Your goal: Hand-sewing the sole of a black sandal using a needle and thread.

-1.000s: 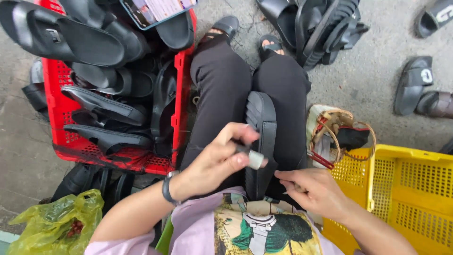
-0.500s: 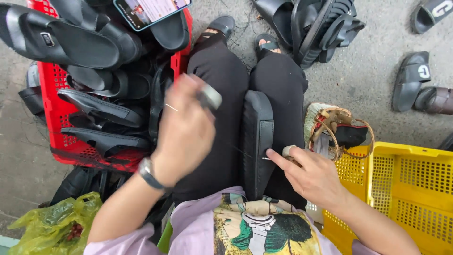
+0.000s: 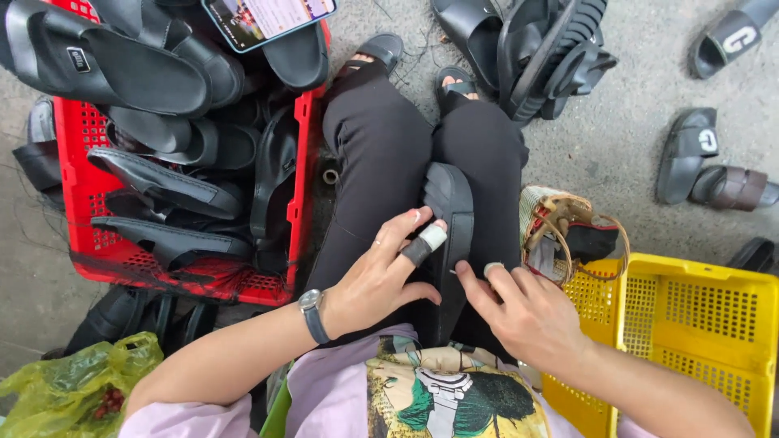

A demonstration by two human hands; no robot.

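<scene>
A black sandal [image 3: 451, 203] lies lengthwise on my lap, between my knees in black trousers. My left hand [image 3: 388, 277], with a wristwatch and a taped guard on the index finger, grips the sandal's left edge, fingers on top and thumb below. At the sandal's right edge, near its middle, my right hand [image 3: 519, 312] pinches it with the fingertips. Whether a needle or thread is between the fingers is too small to tell.
A red crate [image 3: 302, 170] full of black sandals stands at my left, with a phone [image 3: 268, 15] lying on top. At my right are a yellow crate [image 3: 698, 324] and a small woven basket [image 3: 560, 227]. More sandals [image 3: 535, 49] lie on the concrete ahead. A yellow-green bag [image 3: 73, 385] sits lower left.
My left hand rose up and to the left half a second ago, then came back down onto the sandal. My right hand stayed at the sandal's right edge.
</scene>
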